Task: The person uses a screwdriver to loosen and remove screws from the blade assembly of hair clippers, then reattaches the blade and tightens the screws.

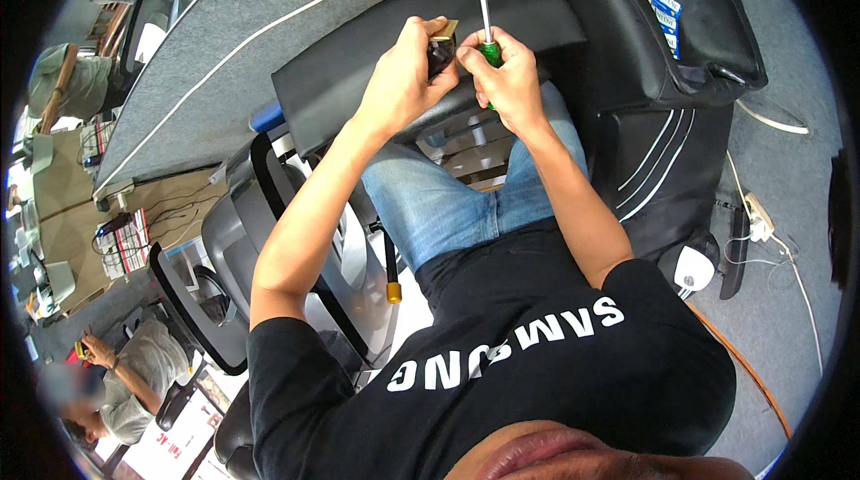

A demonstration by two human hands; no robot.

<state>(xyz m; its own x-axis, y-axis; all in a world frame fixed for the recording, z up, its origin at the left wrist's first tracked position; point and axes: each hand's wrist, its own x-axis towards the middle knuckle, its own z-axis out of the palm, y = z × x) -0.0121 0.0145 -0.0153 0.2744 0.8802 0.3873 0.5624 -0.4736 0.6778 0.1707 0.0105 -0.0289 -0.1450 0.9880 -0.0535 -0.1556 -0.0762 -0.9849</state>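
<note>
Over a smooth, black leather-like cushion (358, 64) — curling the left hand (408, 72) closed round a dark gold-edged block (440, 52) — just beside it, wrapping the bent-fingered right hand (512, 77) round a green-handled screwdriver (486, 26) with a slim metal shaft

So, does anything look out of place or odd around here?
Nothing looks spilled. The blue packets seem oddly placed, loose against black padding; a white cord also straggles untidily across the floor.
</note>
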